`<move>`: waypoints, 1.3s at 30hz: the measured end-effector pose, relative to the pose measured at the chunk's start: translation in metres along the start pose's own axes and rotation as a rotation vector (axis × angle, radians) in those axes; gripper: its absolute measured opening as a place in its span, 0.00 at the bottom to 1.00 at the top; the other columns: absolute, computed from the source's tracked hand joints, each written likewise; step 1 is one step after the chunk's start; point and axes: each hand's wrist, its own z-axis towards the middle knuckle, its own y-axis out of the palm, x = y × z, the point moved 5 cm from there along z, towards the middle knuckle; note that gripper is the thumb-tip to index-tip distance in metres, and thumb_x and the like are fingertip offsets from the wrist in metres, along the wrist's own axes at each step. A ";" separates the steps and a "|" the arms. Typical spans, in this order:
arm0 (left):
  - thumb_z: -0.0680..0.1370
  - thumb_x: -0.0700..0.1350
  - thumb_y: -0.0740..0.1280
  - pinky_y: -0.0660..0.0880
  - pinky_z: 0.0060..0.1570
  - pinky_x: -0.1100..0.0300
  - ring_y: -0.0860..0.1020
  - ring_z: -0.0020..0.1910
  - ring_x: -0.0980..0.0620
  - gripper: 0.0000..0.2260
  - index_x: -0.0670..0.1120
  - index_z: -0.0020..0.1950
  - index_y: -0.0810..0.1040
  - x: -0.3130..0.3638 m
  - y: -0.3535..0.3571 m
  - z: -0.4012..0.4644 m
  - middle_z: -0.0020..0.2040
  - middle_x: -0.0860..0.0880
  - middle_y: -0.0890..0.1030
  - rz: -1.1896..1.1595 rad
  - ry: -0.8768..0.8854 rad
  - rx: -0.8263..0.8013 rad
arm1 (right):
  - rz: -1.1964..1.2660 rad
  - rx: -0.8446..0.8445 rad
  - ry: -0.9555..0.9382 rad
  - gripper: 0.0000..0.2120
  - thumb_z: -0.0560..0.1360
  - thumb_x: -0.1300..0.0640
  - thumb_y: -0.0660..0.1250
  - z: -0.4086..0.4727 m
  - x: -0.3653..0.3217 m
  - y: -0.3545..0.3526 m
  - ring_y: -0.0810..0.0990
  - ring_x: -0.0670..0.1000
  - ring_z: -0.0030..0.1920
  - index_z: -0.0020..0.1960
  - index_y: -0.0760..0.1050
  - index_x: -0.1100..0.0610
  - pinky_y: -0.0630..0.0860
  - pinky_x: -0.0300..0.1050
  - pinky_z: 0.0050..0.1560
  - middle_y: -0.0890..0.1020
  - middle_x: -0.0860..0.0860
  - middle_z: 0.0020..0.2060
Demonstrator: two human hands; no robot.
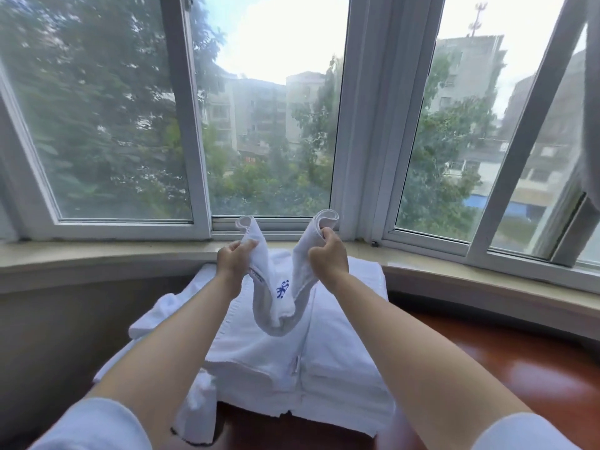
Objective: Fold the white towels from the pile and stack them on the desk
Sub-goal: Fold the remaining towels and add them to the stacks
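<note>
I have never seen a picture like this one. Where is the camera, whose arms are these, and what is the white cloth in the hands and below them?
There is only one picture, taken by a wide-angle camera worn on a person's head, looking forward and down. No machine is involved: the two bare arms belong to that person. The left hand and the right hand each grip one end of a small white towel with a blue mark, so it hangs between them in a U shape. Below it lies a stack of folded white towels on a reddish-brown desk. Looser towels lie at its left side. Behind is a window showing trees and buildings.
</note>
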 end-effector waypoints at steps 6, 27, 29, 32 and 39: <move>0.75 0.39 0.67 0.65 0.32 0.60 0.68 0.33 0.49 0.09 0.46 0.35 0.74 -0.005 -0.016 0.030 0.33 0.47 0.71 0.098 -0.040 0.095 | 0.009 -0.098 0.016 0.20 0.65 0.69 0.54 0.034 0.005 0.035 0.73 0.55 0.46 0.52 0.73 0.56 0.71 0.48 0.47 0.77 0.52 0.43; 0.72 0.35 0.55 0.73 0.38 0.58 0.70 0.35 0.47 0.04 0.44 0.41 0.64 0.003 -0.107 0.090 0.36 0.45 0.67 0.308 -0.490 -0.345 | -0.003 -0.008 0.020 0.31 0.69 0.69 0.54 0.059 -0.039 0.157 0.73 0.54 0.66 0.69 0.70 0.53 0.69 0.44 0.63 0.76 0.52 0.66; 0.73 0.35 0.56 0.73 0.39 0.59 0.71 0.35 0.48 0.05 0.43 0.39 0.65 0.005 -0.107 0.092 0.35 0.45 0.68 0.302 -0.510 -0.408 | 0.002 0.031 0.022 0.29 0.67 0.69 0.55 0.058 -0.041 0.159 0.76 0.54 0.60 0.64 0.75 0.51 0.72 0.42 0.56 0.80 0.51 0.58; 0.73 0.34 0.56 0.70 0.23 0.66 0.69 0.21 0.52 0.08 0.44 0.35 0.66 0.008 -0.094 0.087 0.26 0.47 0.66 0.299 -0.525 -0.511 | -0.002 0.103 0.009 0.25 0.65 0.70 0.56 0.062 -0.042 0.149 0.79 0.53 0.49 0.53 0.78 0.50 0.74 0.42 0.47 0.81 0.48 0.45; 0.75 0.35 0.59 0.75 0.22 0.63 0.77 0.21 0.51 0.04 0.41 0.41 0.72 0.010 -0.055 0.088 0.25 0.46 0.76 0.136 -0.542 -0.582 | 0.030 0.207 0.027 0.25 0.67 0.70 0.57 0.086 -0.034 0.117 0.78 0.52 0.47 0.57 0.77 0.51 0.74 0.42 0.47 0.80 0.48 0.44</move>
